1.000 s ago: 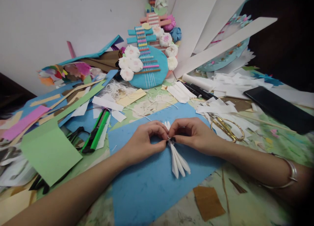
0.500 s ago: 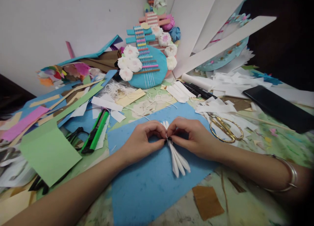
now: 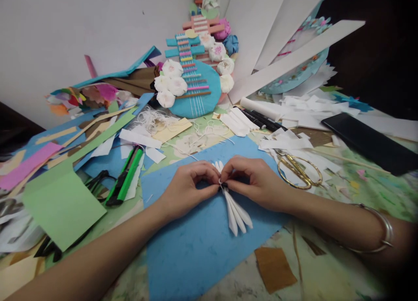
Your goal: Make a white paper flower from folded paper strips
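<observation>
Across from me the desk runs wide, its stained green cover showing between heaps of cut paper. On it a big blue sheet lies flat before the seated person. Behind that stands a round turquoise model of a stringed instrument, with white paper flowers down one side. Over to the right lies a flat black slab, and at the left a green paper piece sits on the clutter.

The person's two hands meet over the blue sheet. The left hand has thumb and fingertips pinched together on the folded white paper at its narrow waist; the right hand pinches at the same spot from the other side, nearly touching it. The paper's pleats fan out below the fingers toward the person, and its shorter tips poke up beyond them.

Gold-handled scissors rest beyond the right wrist, and a green cutter lies left of the blue sheet. Nearer is a brown scrap. Smallest of all, something dark shows at the thumb tips, too small to make out.
</observation>
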`<move>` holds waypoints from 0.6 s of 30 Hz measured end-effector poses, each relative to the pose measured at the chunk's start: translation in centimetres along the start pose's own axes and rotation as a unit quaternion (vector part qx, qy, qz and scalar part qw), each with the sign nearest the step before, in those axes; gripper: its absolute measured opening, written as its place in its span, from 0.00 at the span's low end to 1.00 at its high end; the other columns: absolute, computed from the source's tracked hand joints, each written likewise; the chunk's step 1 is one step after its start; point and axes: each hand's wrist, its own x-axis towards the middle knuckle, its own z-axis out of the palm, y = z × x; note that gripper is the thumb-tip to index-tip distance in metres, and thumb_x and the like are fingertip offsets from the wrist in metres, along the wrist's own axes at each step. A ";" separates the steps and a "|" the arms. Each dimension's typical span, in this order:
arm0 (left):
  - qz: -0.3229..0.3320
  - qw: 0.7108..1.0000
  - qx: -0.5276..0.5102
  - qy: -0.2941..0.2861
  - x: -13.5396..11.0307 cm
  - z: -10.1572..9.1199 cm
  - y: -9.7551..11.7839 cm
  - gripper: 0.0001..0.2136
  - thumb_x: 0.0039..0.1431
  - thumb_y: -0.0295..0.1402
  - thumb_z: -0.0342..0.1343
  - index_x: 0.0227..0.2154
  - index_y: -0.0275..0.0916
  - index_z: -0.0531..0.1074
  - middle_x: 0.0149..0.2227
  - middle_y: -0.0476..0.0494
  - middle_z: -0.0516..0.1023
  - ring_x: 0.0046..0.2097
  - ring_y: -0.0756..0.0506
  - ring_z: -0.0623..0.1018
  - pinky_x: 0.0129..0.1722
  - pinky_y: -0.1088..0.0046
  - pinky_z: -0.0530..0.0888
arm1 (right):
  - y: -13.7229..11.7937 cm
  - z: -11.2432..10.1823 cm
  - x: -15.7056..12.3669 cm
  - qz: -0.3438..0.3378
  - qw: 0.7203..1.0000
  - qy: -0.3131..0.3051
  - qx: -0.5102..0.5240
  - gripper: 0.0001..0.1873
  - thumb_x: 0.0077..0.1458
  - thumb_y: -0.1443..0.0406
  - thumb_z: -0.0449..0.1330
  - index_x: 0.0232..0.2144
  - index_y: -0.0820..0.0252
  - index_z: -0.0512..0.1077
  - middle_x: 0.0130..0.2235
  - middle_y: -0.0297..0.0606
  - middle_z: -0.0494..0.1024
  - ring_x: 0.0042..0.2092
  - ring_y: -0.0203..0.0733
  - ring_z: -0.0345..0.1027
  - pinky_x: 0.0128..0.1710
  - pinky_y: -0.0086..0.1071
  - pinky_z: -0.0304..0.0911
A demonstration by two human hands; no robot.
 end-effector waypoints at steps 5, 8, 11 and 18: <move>-0.001 1.000 0.006 -0.016 -0.1 -0.1 0.1 0.03 0.47 0.22 0.56 0.23 0.35 0.71 0.34 0.44 0.75 0.38 0.48 0.74 0.41 0.70 0.71 | 0.4 -0.2 0.1 0.046 0.997 -0.008 0.068 0.04 0.51 0.72 0.55 0.28 0.61 0.70 0.32 0.34 0.74 0.35 0.34 0.67 0.37 0.29 0.63; 0.000 0.999 0.014 -0.031 -0.1 -0.3 0.2 0.04 0.44 0.21 0.56 0.21 0.36 0.71 0.35 0.44 0.74 0.39 0.48 0.74 0.42 0.69 0.71 | 0.6 -0.5 0.1 0.073 0.993 -0.011 0.089 0.01 0.49 0.70 0.58 0.27 0.61 0.70 0.30 0.34 0.73 0.33 0.35 0.66 0.35 0.29 0.62; -0.003 0.999 0.016 -0.046 -0.2 -0.5 0.5 0.05 0.42 0.21 0.56 0.19 0.36 0.70 0.36 0.44 0.74 0.40 0.47 0.74 0.44 0.68 0.71 | 0.6 -0.9 0.3 0.099 0.987 -0.024 0.125 0.02 0.47 0.68 0.59 0.25 0.62 0.69 0.28 0.34 0.72 0.31 0.35 0.65 0.33 0.29 0.62; 0.007 0.995 0.048 -0.088 -0.2 -1.0 0.9 0.06 0.39 0.19 0.55 0.18 0.37 0.69 0.39 0.44 0.73 0.43 0.45 0.72 0.48 0.66 0.69 | 0.5 -1.7 0.4 0.159 0.980 -0.017 0.122 0.02 0.39 0.70 0.60 0.21 0.62 0.69 0.24 0.32 0.71 0.27 0.33 0.62 0.28 0.28 0.58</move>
